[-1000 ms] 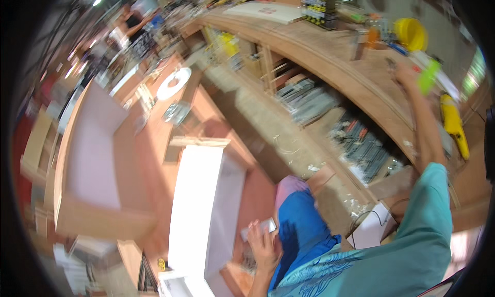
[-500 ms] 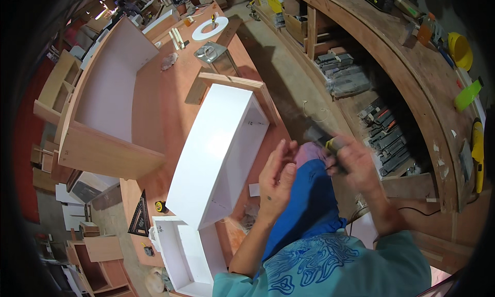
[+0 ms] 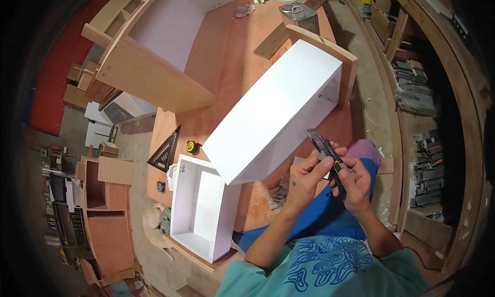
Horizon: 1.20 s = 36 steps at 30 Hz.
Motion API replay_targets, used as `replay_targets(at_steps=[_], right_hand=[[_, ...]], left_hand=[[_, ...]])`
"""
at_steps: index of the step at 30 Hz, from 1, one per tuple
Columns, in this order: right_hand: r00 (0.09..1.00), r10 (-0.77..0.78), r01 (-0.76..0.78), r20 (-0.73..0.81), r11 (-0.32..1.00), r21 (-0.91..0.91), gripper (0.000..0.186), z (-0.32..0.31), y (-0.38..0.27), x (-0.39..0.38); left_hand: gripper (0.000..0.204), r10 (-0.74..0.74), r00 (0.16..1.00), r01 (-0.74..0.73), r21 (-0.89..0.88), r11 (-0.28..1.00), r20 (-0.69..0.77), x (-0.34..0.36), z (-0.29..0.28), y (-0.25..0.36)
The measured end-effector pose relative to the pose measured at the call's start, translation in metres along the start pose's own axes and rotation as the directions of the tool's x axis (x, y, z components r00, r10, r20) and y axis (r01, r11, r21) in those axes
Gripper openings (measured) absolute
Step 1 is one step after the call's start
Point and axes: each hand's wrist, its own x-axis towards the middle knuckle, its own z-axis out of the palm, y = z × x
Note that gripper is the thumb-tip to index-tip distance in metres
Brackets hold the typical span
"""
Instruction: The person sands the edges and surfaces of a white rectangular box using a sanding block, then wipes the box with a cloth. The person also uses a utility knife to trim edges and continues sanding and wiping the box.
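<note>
My right hand (image 3: 355,186) grips the black and yellow handle of a utility knife (image 3: 336,163) in front of me. My left hand (image 3: 304,176) is closed on its front part, thumb on the body, with the metal blade pointing up and away. Just beyond lies a long white box (image 3: 270,106) with a plywood panel (image 3: 347,83) at its far end, on a reddish wooden worktable (image 3: 252,222). Below its near corner is a smaller open white drawer (image 3: 201,204).
A large open plywood carcass (image 3: 154,88) stands at upper left. A triangular square (image 3: 164,152) and tape measure (image 3: 192,146) lie left of the white boxes. At right runs a wooden bench (image 3: 464,194) with shelved metal pieces (image 3: 428,152). A pale animal (image 3: 154,219) lies on the floor.
My right hand has come from the bench, bringing the knife, and my left hand has closed onto it. The view has turned away from the bench toward the table.
</note>
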Motion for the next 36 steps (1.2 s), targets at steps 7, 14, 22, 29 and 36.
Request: replay_targets(at_steps=[7,14,22,29,36], right_hand=[[0.976,0.217,-0.217,0.004,0.973,0.081,0.045,-0.008,0.001,0.006],[0.879,0.291,-0.394,0.377,0.890,0.230,0.061,-0.031,0.014,0.005],[0.951,0.108,-0.002,0.288,0.939,-0.345,0.041,-0.006,-0.021,0.022],[0.915,0.267,-0.187,0.302,0.944,-0.270,0.042,-0.012,-0.010,0.019],[0.917,0.347,-0.258,0.198,0.893,-0.369,0.043,-0.011,0.007,0.019]], left_hand=[[0.041,-0.050,0.996,0.041,0.112,0.993,0.070,0.000,0.004,0.005],[0.038,-0.171,0.985,0.160,0.212,0.964,0.033,0.012,0.000,0.029],[0.011,0.068,0.981,-0.010,0.304,0.953,-0.180,0.018,-0.011,0.015],[0.008,0.116,0.987,-0.059,0.415,0.908,-0.112,0.030,-0.022,0.030],[0.010,0.105,0.966,-0.033,0.288,0.957,-0.237,0.023,-0.035,0.015]])
